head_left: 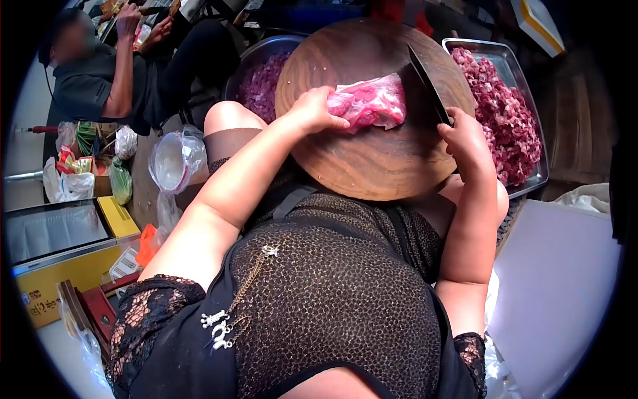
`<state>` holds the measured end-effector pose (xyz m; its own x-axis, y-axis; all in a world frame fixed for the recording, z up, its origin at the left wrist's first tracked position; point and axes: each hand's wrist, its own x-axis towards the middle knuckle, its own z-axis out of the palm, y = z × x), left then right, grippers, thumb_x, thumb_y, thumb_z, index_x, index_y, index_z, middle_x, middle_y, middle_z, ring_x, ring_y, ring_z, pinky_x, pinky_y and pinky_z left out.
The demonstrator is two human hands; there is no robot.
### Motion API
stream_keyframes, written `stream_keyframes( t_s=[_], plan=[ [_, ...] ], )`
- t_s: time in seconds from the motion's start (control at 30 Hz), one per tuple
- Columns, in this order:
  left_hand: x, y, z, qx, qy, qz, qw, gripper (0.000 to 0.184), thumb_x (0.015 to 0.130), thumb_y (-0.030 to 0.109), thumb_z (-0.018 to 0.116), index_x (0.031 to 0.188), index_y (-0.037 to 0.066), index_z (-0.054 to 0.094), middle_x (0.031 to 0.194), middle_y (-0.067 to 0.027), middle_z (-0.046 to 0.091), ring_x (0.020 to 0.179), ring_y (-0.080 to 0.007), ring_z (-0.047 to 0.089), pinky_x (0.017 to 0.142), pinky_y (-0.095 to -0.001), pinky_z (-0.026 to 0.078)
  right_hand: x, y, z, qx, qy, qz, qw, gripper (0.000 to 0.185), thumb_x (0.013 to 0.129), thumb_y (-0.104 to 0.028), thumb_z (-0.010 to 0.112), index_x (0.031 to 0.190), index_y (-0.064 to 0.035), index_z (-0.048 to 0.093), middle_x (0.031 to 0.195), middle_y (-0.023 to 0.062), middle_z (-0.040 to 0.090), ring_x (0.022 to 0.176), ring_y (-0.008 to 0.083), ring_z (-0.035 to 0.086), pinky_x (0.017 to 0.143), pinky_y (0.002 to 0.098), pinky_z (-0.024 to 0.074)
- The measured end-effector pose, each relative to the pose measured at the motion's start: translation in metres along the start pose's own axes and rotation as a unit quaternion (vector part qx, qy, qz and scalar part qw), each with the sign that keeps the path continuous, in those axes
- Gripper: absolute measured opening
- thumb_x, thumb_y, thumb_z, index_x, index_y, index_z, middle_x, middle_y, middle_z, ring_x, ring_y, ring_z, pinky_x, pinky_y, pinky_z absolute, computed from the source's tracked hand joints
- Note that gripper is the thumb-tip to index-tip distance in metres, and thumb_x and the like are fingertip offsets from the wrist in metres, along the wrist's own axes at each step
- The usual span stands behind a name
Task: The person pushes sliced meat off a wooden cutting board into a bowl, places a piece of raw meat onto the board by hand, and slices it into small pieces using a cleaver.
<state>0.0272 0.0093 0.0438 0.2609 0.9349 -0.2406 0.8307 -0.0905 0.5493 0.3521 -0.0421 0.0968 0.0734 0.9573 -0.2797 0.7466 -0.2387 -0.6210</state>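
A piece of raw meat (375, 103) lies on the round wooden board (372, 166). My left hand (318, 110) grips its left end, thumb along the near side. In my right hand (463, 135) is the handle of a knife (428, 83), its dark blade slanting up and left over the board's right part, apart from the meat. Cut meat pieces (502, 120) fill a metal tray (541, 149) to the right of the board. More cut meat (262, 83) lies in a metal bowl (232, 86) at the board's left, partly hidden by the board.
Another person (133, 80) sits at the upper left, hands raised around a dark object. A bucket with a plastic bag (174, 161) stands left of my knee. Bags of goods (73, 176) are farther left. A pale flat panel (551, 266) is at the right.
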Motion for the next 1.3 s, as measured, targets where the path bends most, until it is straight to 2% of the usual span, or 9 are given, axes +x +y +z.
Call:
stream_keyframes(
  t_s=[0.13,0.2,0.27,0.53,0.8,1.0,1.17,1.23,1.3],
  plan=[
    [-0.020,0.009,-0.001,-0.065,0.009,-0.042,0.997,0.069,0.060,0.034,0.091,0.110,-0.004,0.063,0.106,-0.0187,0.069,0.102,-0.0322,0.066,0.090,-0.0375,0.049,0.003,0.003,0.002,0.008,-0.020,0.005,1.000,0.050,0.087,-0.013,0.063,0.134,-0.0010,0.053,0.073,0.0091,0.062,0.056,0.0153,0.058,0.054,0.0323,0.0497],
    [-0.026,0.008,0.006,-0.031,0.084,0.113,0.989,0.050,0.060,0.023,0.090,0.094,0.001,0.060,0.100,-0.0147,0.064,0.100,-0.0312,0.061,0.087,-0.0380,0.048,-0.001,0.000,0.000,0.007,-0.010,0.010,1.000,0.046,0.084,-0.014,0.063,0.127,0.0004,0.059,0.078,0.0186,0.068,0.060,0.0246,0.064,0.062,0.0381,0.0530],
    [-0.036,0.012,0.013,-0.049,0.143,0.232,0.961,0.039,0.060,0.010,0.088,0.081,0.005,0.055,0.098,-0.0105,0.059,0.098,-0.0308,0.056,0.085,-0.0384,0.047,-0.001,-0.002,0.000,-0.006,-0.013,0.008,1.000,0.046,0.084,-0.014,0.063,0.127,-0.0001,0.058,0.077,0.0183,0.067,0.060,0.0241,0.064,0.062,0.0378,0.0531],
    [-0.052,0.008,0.021,0.020,0.120,0.423,0.898,0.019,0.069,0.005,0.071,0.081,0.007,0.056,0.097,-0.0096,0.060,0.087,-0.0314,0.060,0.077,-0.0392,0.050,-0.002,-0.003,0.002,-0.010,-0.014,0.018,1.000,0.047,0.084,-0.015,0.064,0.129,-0.0019,0.058,0.076,0.0174,0.067,0.061,0.0232,0.065,0.063,0.0374,0.0531],
    [-0.063,0.015,0.028,0.060,0.110,0.479,0.869,0.018,0.068,0.011,0.071,0.082,0.011,0.060,0.103,-0.0075,0.060,0.090,-0.0290,0.060,0.079,-0.0396,0.050,-0.001,-0.002,0.003,-0.027,-0.013,0.025,0.999,0.046,0.083,-0.017,0.064,0.126,-0.0015,0.060,0.083,0.0203,0.069,0.066,0.0273,0.067,0.070,0.0391,0.0534],
    [-0.060,0.009,0.023,0.032,0.115,0.423,0.898,0.029,0.063,0.005,0.074,0.088,0.009,0.059,0.104,-0.0097,0.060,0.092,-0.0311,0.060,0.083,-0.0403,0.049,0.001,0.005,0.004,-0.066,0.015,-0.041,0.997,0.045,0.082,-0.018,0.065,0.124,-0.0004,0.061,0.095,0.0245,0.070,0.078,0.0325,0.069,0.079,0.0414,0.0522],
    [-0.059,0.002,0.021,0.021,0.139,0.402,0.905,0.027,0.070,-0.001,0.072,0.088,0.007,0.053,0.103,-0.0113,0.059,0.092,-0.0280,0.061,0.081,-0.0370,0.050,0.001,-0.002,0.000,-0.035,-0.030,0.023,0.999,0.046,0.083,-0.019,0.064,0.125,-0.0002,0.061,0.104,0.0262,0.068,0.100,0.0374,0.066,0.092,0.0433,0.0488],
    [-0.057,-0.005,0.023,-0.265,0.015,0.126,0.956,0.023,0.078,-0.005,0.066,0.090,0.006,0.050,0.101,-0.0088,0.058,0.088,-0.0182,0.062,0.075,-0.0291,0.051,0.007,0.006,0.004,-0.048,-0.010,0.004,0.999,0.045,0.083,-0.020,0.062,0.124,-0.0001,0.061,0.105,0.0265,0.067,0.103,0.0383,0.064,0.093,0.0440,0.0479],
    [-0.036,-0.029,0.022,-0.371,0.094,0.044,0.923,0.019,0.086,-0.003,0.061,0.090,0.009,0.047,0.086,-0.0030,0.058,0.068,-0.0111,0.060,0.058,-0.0230,0.050,0.008,0.013,0.007,-0.056,0.009,-0.011,0.998,0.045,0.084,-0.020,0.061,0.124,0.0001,0.061,0.107,0.0267,0.067,0.105,0.0393,0.063,0.095,0.0446,0.0470]
  ],
)
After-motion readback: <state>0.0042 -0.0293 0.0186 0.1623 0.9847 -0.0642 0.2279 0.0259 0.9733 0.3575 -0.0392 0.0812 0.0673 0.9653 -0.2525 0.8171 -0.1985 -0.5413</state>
